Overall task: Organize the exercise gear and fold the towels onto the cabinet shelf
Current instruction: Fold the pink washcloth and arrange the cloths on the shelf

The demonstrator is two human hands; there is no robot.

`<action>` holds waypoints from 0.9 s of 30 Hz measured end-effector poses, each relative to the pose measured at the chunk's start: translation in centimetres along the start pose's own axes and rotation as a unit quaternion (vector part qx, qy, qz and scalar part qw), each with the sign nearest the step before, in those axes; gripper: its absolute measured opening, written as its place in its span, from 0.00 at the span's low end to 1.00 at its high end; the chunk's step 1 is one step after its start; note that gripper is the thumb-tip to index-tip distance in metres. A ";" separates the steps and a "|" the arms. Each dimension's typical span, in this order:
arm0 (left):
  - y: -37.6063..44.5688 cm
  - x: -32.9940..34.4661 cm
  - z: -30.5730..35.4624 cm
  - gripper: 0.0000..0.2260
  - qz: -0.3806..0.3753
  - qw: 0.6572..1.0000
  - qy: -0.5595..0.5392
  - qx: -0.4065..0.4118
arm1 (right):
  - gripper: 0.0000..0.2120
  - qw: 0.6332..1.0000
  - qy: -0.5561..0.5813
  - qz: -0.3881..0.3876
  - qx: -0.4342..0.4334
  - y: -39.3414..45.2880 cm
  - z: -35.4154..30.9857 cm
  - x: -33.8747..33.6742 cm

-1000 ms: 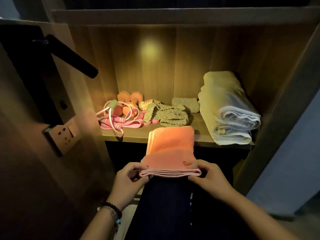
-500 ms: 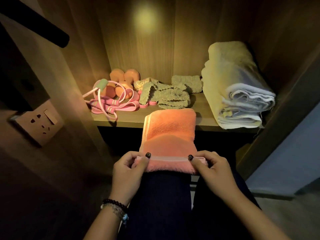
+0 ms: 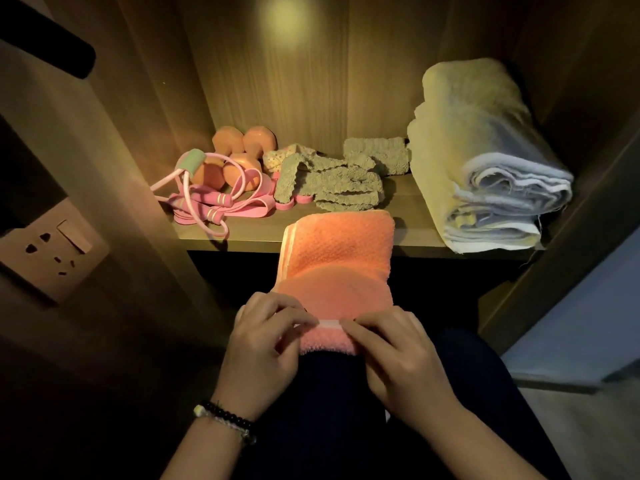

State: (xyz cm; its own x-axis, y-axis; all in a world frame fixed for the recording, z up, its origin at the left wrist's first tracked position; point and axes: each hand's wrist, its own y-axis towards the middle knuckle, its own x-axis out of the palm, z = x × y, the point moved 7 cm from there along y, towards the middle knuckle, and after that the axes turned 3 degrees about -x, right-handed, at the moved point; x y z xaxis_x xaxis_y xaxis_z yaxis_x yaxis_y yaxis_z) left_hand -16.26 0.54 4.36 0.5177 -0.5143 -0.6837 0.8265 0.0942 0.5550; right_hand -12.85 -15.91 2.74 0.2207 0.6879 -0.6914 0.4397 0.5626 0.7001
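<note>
Head view looks down into a lit wooden cabinet (image 3: 311,81), whose shelf (image 3: 408,233) carries everything but the near end of one towel. Largest, at the shelf's right edge, a pale folded towel stack (image 3: 485,157) runs from the back wall to the front lip. The folded orange towel (image 3: 337,261) lies across the middle of the front edge: its far half rests on the shelf, its near half hangs over the lip onto the person's dark-trousered lap. Both hands meet at that near end. The left hand (image 3: 266,344) and the right hand (image 3: 398,351) each pinch the towel's pale hem with curled fingers, fingertips almost touching. A beaded bracelet (image 3: 225,415) circles the left wrist. Behind the orange towel lie grey-green knitted bands (image 3: 332,183); in the back left corner, orange dumbbells (image 3: 242,154), with a pink skipping rope (image 3: 211,199) at the left front. A wall socket (image 3: 52,251) sits outside the cabinet, left.
</note>
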 end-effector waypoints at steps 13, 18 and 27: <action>-0.3 0.5 -1.1 0.19 -0.110 0.993 -0.015 -0.044 | 0.18 0.996 0.032 -0.075 0.030 -0.3 0.9 0.6; 0.3 -0.2 -1.2 0.15 -0.056 0.998 -0.001 -0.033 | 0.16 0.994 0.022 -0.087 0.056 1.1 1.5 0.7; 0.0 -0.7 -1.4 0.06 0.003 0.986 -0.139 -0.095 | 0.11 0.982 0.071 -0.115 0.130 2.1 2.2 0.8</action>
State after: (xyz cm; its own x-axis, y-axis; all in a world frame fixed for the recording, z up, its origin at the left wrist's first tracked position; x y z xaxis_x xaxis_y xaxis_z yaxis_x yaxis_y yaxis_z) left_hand -16.32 2.09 4.23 0.4630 -0.7250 -0.5099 0.8642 0.2414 0.4415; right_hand -9.86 -15.20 3.22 -0.0259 0.6235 -0.7814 0.6757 0.5869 0.4459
